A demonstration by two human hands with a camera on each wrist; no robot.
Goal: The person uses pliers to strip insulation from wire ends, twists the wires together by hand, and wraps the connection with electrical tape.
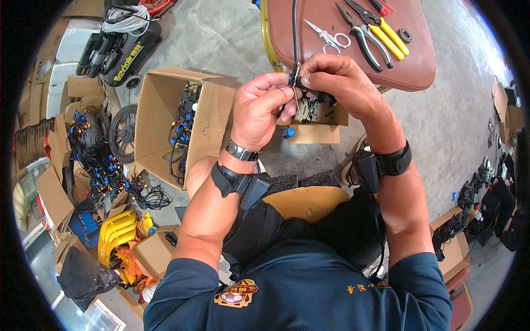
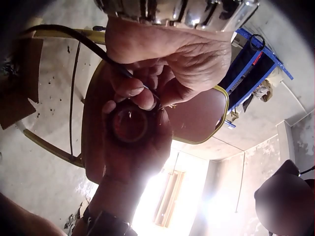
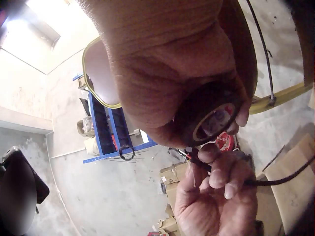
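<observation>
My left hand (image 1: 256, 113) pinches the end of a black cable (image 1: 295, 33), where thin coloured wires stick out. Close against it, my right hand (image 1: 345, 85) grips a roll of black tape, seen clearly in the right wrist view as a dark ring (image 3: 209, 115) in the curled fingers. From the left wrist, the roll (image 2: 130, 124) lies in the right hand just beyond the left fingertips. The cable (image 3: 280, 181) runs away behind the left hand (image 3: 216, 201). Whether tape is on the wires cannot be told.
A red-brown padded seat (image 1: 298, 60) bears scissors (image 1: 329, 39), black-handled pliers (image 1: 364, 47), yellow-handled pliers (image 1: 392, 41) and a small ring (image 1: 405, 35). Below the hands is a box (image 1: 323, 134) of small parts. A carton (image 1: 160, 118) of wiring stands left, with cable bundles (image 1: 105, 176) beyond.
</observation>
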